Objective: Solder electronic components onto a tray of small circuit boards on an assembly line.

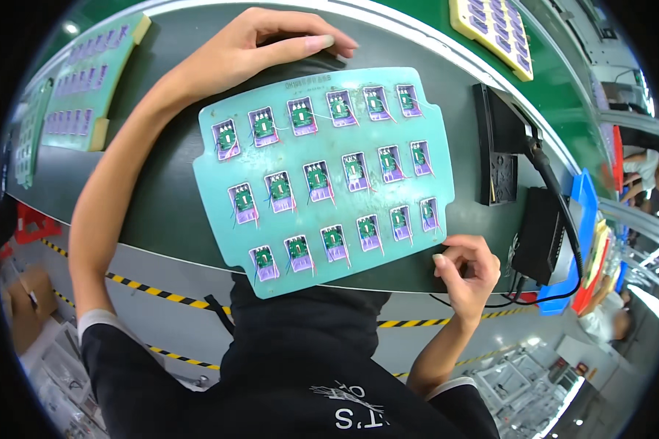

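Note:
A turquoise tray (337, 135) lies tilted on the dark workbench, its near edge reaching the bench edge. Three rows of cut-outs hold small purple housings, each with a green circuit board (317, 177) and thin red and dark wires. A pale loose wire crosses the far row. Beyond the tray's far left edge, my left hand (274, 40) is open, fingers stretched to the right and holding nothing. My right hand (470, 272) is by the near right corner, loosely curled with thumb and index tips apart. Its index fingertip is at the tray corner; whether it touches cannot be told.
More filled trays, one green (84, 84), stand at the far left; a yellow tray (494, 29) lies at the far right. Right of my tray are a black holder (496, 164), a black box (538, 234) with a thick cable, and a blue bin (584, 212).

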A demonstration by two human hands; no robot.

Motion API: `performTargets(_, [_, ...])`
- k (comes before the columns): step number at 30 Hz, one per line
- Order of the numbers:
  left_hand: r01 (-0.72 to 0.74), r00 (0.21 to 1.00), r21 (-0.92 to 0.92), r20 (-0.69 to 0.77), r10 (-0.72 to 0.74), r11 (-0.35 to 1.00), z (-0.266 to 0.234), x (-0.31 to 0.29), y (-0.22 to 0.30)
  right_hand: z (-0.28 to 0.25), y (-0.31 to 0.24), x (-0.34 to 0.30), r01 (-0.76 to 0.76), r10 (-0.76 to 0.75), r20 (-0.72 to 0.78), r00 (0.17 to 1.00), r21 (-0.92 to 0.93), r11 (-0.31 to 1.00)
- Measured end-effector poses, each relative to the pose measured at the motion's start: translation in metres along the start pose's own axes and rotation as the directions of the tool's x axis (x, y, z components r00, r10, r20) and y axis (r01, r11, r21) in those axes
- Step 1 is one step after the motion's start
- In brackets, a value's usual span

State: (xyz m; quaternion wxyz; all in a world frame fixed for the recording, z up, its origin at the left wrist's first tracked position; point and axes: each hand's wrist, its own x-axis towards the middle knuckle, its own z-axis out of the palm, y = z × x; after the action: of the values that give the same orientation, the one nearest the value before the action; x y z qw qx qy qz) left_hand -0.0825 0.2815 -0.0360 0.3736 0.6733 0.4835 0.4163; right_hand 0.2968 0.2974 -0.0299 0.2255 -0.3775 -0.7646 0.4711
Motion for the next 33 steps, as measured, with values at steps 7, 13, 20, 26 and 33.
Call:
performTargets(7, [-0.180, 0.983, 0.145, 0.055, 0.173, 0.973, 0.003, -0.004, -0.006, -0.003, 0.007, 0.000, 0.040, -0.027, -0.113, 0.993, 0.117, 0.992])
performTargets(13, [-0.196, 0.980, 0.145, 0.040, 0.192, 0.970, 0.001, -0.006, -0.010, -0.014, -0.014, 0.030, -0.064, 0.066, -0.633, 0.771, 0.027, 0.998])
performTargets(20, [-0.219, 0.976, 0.121, 0.022, 0.218, 0.968, 0.002, -0.006, -0.011, -0.029, -0.028, 0.069, 0.078, -0.064, -0.670, 0.740, -0.010, 0.997])
performTargets(26, [-0.197, 0.980, 0.163, 0.034, 0.194, 0.967, -0.005, -0.015, -0.011, -0.027, -0.036, 0.075, 0.041, -0.097, -0.682, 0.725, -0.098, 0.994])
performTargets(33, [-0.230, 0.973, 0.233, 0.062, 0.221, 0.945, -0.003, -0.012, -0.011, -0.062, -0.054, 0.028, 0.036, -0.291, -0.784, 0.548, -0.325, 0.945])
